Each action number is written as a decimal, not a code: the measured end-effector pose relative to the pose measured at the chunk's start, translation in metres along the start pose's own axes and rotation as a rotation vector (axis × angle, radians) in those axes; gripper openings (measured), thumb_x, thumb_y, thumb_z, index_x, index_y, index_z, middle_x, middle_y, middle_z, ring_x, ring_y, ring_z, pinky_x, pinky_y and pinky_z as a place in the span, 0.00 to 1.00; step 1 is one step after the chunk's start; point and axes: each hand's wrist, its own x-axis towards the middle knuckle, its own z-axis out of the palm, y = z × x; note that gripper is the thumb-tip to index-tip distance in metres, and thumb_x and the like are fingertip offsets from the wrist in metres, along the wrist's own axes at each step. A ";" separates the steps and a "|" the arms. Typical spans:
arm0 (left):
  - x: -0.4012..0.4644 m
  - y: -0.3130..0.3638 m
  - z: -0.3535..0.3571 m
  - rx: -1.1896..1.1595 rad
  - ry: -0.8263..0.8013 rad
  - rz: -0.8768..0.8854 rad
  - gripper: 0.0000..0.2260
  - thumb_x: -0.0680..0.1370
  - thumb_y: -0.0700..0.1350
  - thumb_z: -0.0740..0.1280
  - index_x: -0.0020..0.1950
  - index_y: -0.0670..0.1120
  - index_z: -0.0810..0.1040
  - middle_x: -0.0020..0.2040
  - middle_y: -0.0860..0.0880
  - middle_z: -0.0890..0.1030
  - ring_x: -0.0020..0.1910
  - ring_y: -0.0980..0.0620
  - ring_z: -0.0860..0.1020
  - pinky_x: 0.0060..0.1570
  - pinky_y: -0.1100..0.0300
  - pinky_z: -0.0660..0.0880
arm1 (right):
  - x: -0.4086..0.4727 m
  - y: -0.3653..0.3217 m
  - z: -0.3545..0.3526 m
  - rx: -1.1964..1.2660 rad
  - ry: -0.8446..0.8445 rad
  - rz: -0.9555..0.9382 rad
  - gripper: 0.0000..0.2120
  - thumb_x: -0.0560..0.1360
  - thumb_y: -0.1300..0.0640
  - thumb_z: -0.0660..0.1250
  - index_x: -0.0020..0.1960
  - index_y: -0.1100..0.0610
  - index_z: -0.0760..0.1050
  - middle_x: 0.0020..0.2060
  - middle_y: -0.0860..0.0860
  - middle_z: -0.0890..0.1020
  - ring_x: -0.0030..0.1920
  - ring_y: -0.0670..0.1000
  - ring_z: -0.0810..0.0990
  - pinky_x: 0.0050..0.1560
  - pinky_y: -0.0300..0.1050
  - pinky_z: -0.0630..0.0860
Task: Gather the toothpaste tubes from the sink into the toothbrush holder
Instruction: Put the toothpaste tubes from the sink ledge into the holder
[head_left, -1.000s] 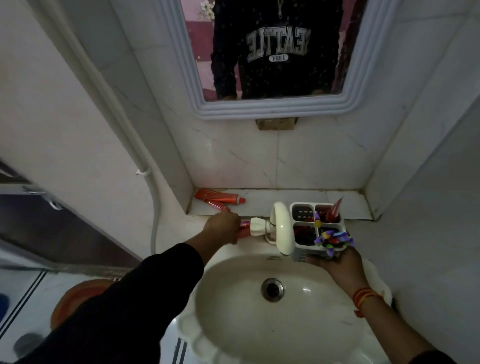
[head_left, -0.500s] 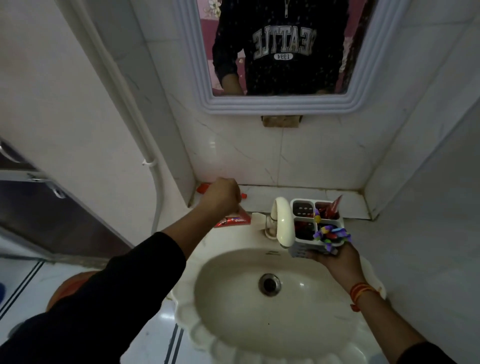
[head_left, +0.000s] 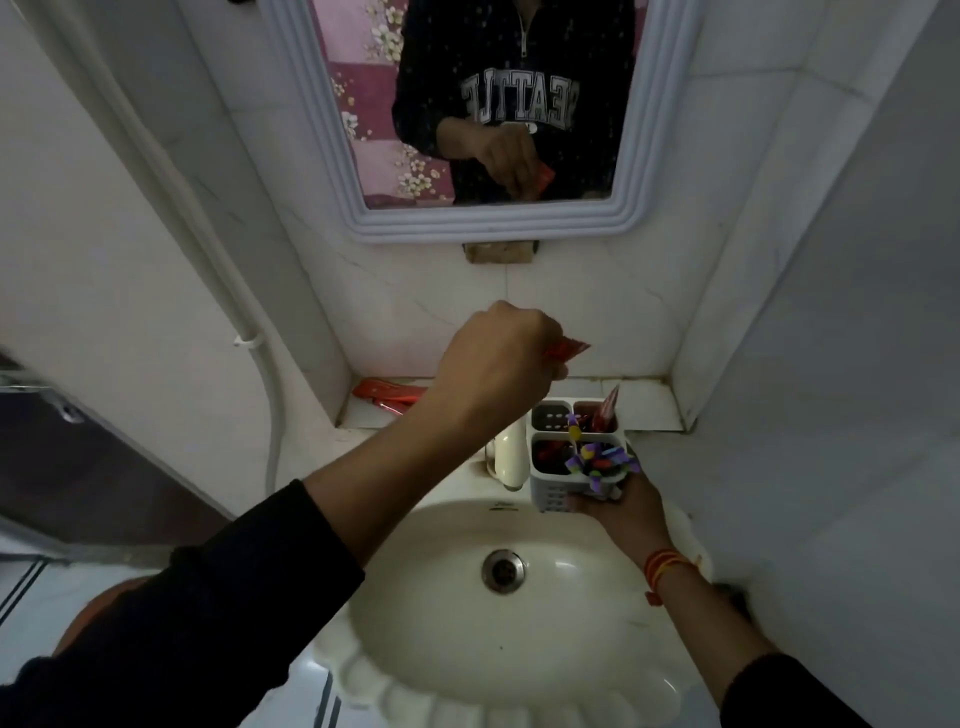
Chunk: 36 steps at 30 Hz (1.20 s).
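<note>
Now left hand (head_left: 496, 366) grips toothpaste tube (head_left: 724, 349) — right hand (head_left: 626, 506) w/ holder (head_left: 550, 486).

The basin of the sink (head_left: 498, 649) is bare around the drain (head_left: 503, 570), open room for a hand. The toothbrush holder (head_left: 556, 488) has its back-left compartment free; the others are crowded — toothbrushes (head_left: 597, 460) bristle over the front. The faucet (head_left: 508, 452) stands just beside its left wall. Behind, the ledge (head_left: 649, 410) is hemmed by walls, with tubes (head_left: 387, 395) lying at its left end.
</note>
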 end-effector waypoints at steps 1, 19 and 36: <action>0.001 0.004 -0.004 -0.044 0.062 0.005 0.11 0.77 0.52 0.72 0.56 0.49 0.86 0.47 0.49 0.87 0.41 0.50 0.84 0.45 0.53 0.81 | 0.000 0.000 0.000 0.001 -0.001 -0.006 0.34 0.61 0.69 0.81 0.64 0.61 0.73 0.51 0.50 0.80 0.48 0.33 0.74 0.42 0.16 0.69; -0.002 -0.019 0.041 -0.321 -0.300 -0.224 0.12 0.75 0.54 0.74 0.53 0.49 0.88 0.52 0.50 0.88 0.48 0.56 0.81 0.54 0.60 0.78 | 0.002 0.008 -0.003 0.011 -0.003 0.012 0.36 0.61 0.69 0.81 0.65 0.58 0.72 0.55 0.50 0.80 0.57 0.49 0.77 0.43 0.17 0.70; -0.046 -0.171 0.151 0.086 -0.516 -0.437 0.18 0.74 0.38 0.66 0.64 0.45 0.80 0.62 0.39 0.79 0.60 0.40 0.79 0.55 0.51 0.77 | 0.001 0.013 -0.004 0.002 -0.031 0.045 0.34 0.63 0.68 0.81 0.64 0.54 0.72 0.51 0.44 0.82 0.50 0.34 0.77 0.43 0.22 0.75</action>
